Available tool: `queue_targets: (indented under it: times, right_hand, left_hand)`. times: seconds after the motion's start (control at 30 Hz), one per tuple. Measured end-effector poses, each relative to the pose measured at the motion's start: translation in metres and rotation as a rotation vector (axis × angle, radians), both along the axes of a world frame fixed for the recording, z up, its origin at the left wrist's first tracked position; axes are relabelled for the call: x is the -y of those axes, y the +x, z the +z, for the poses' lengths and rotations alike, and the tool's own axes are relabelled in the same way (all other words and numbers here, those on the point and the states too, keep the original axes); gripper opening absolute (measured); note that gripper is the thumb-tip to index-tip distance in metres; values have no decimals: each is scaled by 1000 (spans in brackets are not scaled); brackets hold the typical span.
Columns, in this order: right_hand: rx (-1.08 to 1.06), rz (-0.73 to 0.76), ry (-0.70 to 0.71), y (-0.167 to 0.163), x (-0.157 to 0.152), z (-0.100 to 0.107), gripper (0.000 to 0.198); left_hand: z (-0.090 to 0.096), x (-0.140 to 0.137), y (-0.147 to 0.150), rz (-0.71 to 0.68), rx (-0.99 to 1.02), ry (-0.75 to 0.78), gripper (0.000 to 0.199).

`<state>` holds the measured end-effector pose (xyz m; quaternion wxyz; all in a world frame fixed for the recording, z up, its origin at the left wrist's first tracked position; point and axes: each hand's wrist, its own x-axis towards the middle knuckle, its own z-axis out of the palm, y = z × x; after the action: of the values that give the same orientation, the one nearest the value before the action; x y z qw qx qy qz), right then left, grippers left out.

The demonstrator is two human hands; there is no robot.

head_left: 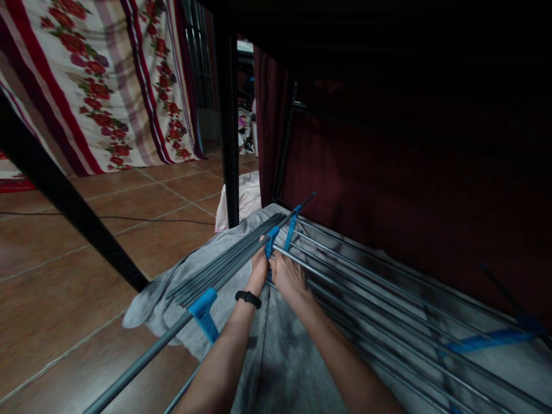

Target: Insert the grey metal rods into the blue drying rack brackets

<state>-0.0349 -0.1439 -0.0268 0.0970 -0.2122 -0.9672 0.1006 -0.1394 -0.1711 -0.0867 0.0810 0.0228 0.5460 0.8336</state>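
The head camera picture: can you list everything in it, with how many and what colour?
Rods: many, grey, across the blanket
Brackets: at least four, blue, on the rods
Blanket: one, grey, under the rods
Posts: at least two, black, left and middle
Flowered cloth: seemingly one, multicoloured, upper left
Red cloth: at least one, dark red, behind the rods
Striped cloth: one, pale, behind the middle post
Cable: one, black, on the floor
Floor: one, brown tiles, left
Clutter: unclear, mixed, far back
Wristband: one, black, left wrist
Hands: two, bare, at a middle bracket
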Motion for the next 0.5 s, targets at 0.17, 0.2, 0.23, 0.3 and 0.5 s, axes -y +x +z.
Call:
queue_targets:
  times: [0.17, 0.2, 0.23, 0.3, 0.5]
  right_hand:
    - [-16, 53, -40, 2, -6, -6, 32]
    - [-19, 57, -59, 2, -7, -7, 32]
    - [-21, 60, -77, 2, -8, -9, 32]
    - [-21, 62, -105, 2, -10, -11, 30]
    - [-17, 70, -135, 1, -12, -12, 28]
  left_hand:
    - [-5, 0, -3, -16, -41, -35, 28]
    - [-8, 0, -4, -17, -46, -43, 28]
    - [-10, 0, -5, -18, -51, -50, 27]
    - [-16, 0, -6, -19, -60, -61, 25]
    - [-30, -4, -13, -32, -65, -72, 31]
